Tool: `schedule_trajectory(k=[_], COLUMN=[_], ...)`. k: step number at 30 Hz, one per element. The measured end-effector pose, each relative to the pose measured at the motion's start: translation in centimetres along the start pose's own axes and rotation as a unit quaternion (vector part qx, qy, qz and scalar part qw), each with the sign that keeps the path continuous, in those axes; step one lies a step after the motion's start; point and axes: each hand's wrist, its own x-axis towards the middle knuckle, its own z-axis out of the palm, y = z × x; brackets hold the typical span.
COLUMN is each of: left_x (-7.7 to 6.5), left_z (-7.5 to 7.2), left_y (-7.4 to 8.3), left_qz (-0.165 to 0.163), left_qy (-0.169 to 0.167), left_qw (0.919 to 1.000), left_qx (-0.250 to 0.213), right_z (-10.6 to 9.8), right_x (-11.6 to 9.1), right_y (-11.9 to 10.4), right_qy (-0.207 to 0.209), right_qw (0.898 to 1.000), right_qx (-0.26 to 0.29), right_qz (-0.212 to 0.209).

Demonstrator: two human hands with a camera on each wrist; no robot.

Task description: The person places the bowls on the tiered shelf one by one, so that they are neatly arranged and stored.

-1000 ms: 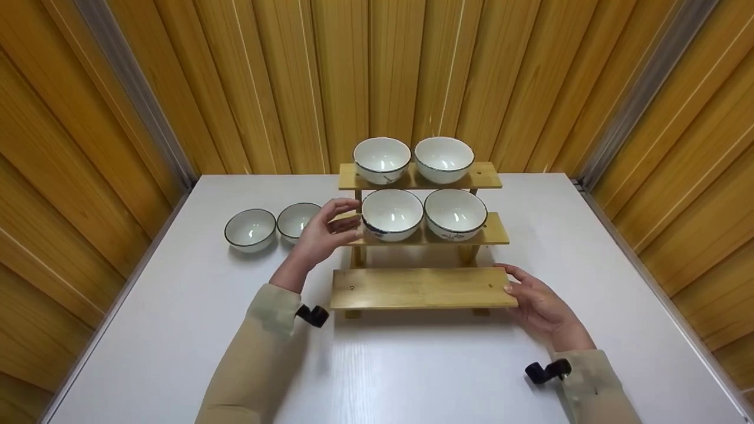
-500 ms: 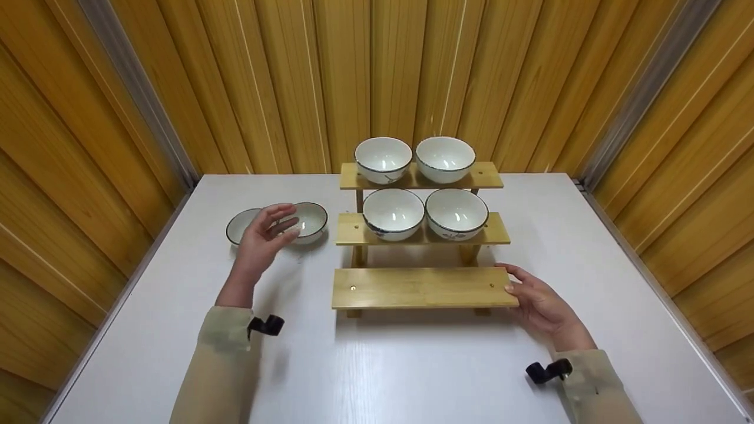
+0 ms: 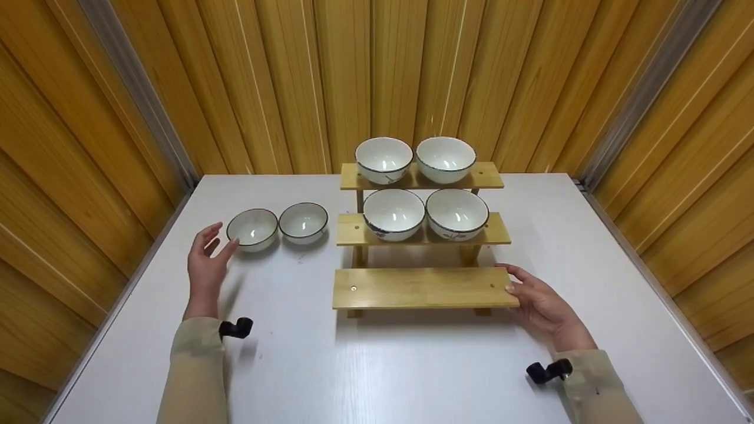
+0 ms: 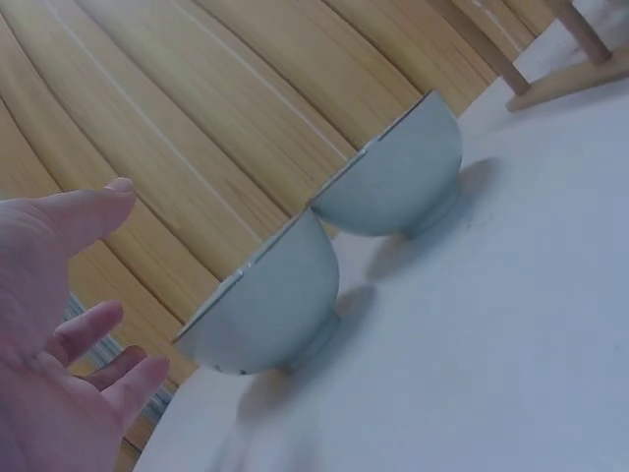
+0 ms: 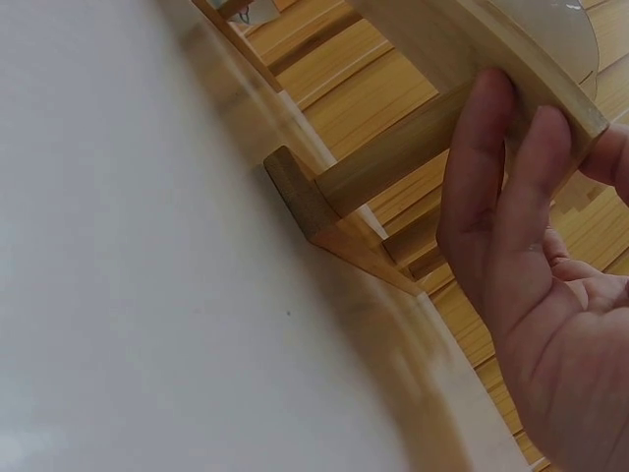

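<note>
My left hand [image 3: 207, 259] is beside the leftmost white bowl [image 3: 252, 227], its fingers spread and holding nothing. In the left wrist view a gap shows between the fingers [image 4: 98, 339] and that bowl [image 4: 275, 305]. A second dark-rimmed bowl [image 3: 304, 222] stands close on its right. With thumb on top and fingers beneath, my right hand [image 3: 541, 303] grips the right end of the lowest shelf of a three-step wooden rack [image 3: 424, 288]. In the right wrist view fingers [image 5: 482, 147] press under the shelf board, near a rack leg [image 5: 393, 147].
Two bowls [image 3: 393, 215] sit on the middle shelf and two more [image 3: 384, 160] on the top shelf. The lowest shelf is bare. A white table [image 3: 377, 371] carries everything, with wood-look panels [image 3: 400, 70] behind and at both sides.
My left hand has moved left from the middle shelf, passing over the two table bowls to the outer side of the leftmost one. My right hand has kept its grip on the rack.
</note>
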Motion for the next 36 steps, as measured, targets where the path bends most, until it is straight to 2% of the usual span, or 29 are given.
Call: schedule_trajectory(k=[3, 6, 13, 21, 30, 36], left_x=[0.4, 0.6, 1.4, 1.7, 1.7, 1.5], left_z=[-0.1, 0.1, 0.9, 1.7, 2.2, 2.1], left_y=[-0.8, -1.2, -2.5, -3.1, -4.2, -4.3], left_qz=[-0.028, -0.054, -0.065, -0.086, -0.062, -0.059], left_qy=[0.001, -0.011, -0.046, -0.085, -0.051, -0.039], left_qw=[0.9995, 0.9981, 0.9956, 0.9921, 0.9967, 0.9975], left_qx=[0.01, 0.026, 0.049, 0.034, 0.007, -0.001], right_z=[0.0, 0.0, 0.0, 0.0, 0.0, 0.0], right_x=[0.0, 0.0, 0.0, 0.0, -0.1, -0.3], right_y=[0.0, -0.1, -0.2, -0.1, -0.1, -0.1], right_qy=[0.003, 0.008, 0.013, -0.011, 0.003, -0.001], right_qw=[1.0, 1.0, 1.0, 1.0, 1.0, 0.999], right_qx=[-0.006, -0.012, -0.021, 0.029, 0.023, 0.036], right_qz=[0.001, 0.002, 0.007, 0.001, 0.011, 0.012])
